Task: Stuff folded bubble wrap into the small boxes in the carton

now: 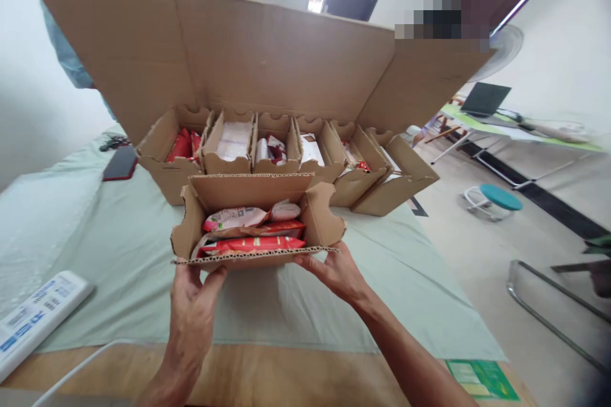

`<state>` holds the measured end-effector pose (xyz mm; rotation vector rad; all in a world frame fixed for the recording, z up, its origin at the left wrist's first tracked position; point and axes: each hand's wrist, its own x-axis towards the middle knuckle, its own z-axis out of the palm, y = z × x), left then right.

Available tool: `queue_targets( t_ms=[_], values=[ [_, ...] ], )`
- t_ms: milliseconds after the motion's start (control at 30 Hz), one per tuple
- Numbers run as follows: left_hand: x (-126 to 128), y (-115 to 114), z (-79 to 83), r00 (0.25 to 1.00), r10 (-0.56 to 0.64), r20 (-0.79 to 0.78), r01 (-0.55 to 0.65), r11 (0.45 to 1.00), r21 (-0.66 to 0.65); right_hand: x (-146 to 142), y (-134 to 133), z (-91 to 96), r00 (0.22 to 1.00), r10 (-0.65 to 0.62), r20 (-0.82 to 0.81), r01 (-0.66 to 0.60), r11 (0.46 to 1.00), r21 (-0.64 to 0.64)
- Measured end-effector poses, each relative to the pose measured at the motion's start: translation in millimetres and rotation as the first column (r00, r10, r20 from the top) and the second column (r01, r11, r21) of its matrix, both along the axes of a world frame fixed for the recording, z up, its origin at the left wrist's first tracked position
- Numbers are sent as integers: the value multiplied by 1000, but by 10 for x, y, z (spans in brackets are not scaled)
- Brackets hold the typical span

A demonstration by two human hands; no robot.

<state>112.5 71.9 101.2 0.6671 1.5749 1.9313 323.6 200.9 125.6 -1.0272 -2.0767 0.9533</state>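
Note:
Between my two hands is an open cardboard box (252,187) with scalloped ends, gripped at its near lower corners. Inside it lie a red packet (258,244), a white-and-pink packet (233,217) and other wrapped goods. My left hand (193,299) grips the left corner, thumb on the front wall. At the right corner, my right hand (337,273) has its thumb along the front and its other fingers mostly hidden. Just beyond stands a row of similar cardboard bins (229,168) holding red packets, clear-wrapped items and white packs.
A tall folded cardboard screen (286,57) rises behind the bins. On the pale green cloth (119,254) lie a dark phone (120,163) and a white power strip (41,321). To the right are a teal stool (500,197) and a table with a laptop (485,100).

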Motion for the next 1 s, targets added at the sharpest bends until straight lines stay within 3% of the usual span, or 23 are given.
queue_targets(
  t_ms=[167, 267, 367, 567, 700, 833, 933, 1000],
  values=[
    [103, -377, 38, 992, 52, 118, -42, 996, -80, 146, -352, 22, 1000, -28, 8, 28, 1000, 13],
    [82, -465, 36, 989, -18, 149, 33, 995, -96, 228, -533, 13, 993, -116, 16, 115, 993, 34],
    [-30, -505, 30, 989, -40, 144, 54, 994, -95, 164, -675, 8, 991, -125, 37, 125, 992, 4],
    [-319, -615, 49, 997, 48, 67, -48, 999, -6, -261, -738, -1, 997, -56, -54, 54, 998, -45],
    [-460, -747, 53, 976, 201, 79, -204, 979, 31, -666, -569, 78, 985, 131, -108, -127, 991, 50],
    [-633, -883, 137, 929, 365, 62, -369, 926, 85, -1196, -335, 244, 924, 355, -141, -336, 931, 142],
    [-786, -934, 251, 920, 392, 21, -390, 909, 149, -1445, -305, 318, 894, 422, -150, -399, 903, 159],
    [-845, -910, 302, 931, 365, 2, -360, 917, 170, -1415, -378, 306, 913, 380, -145, -360, 921, 146]
  ],
)
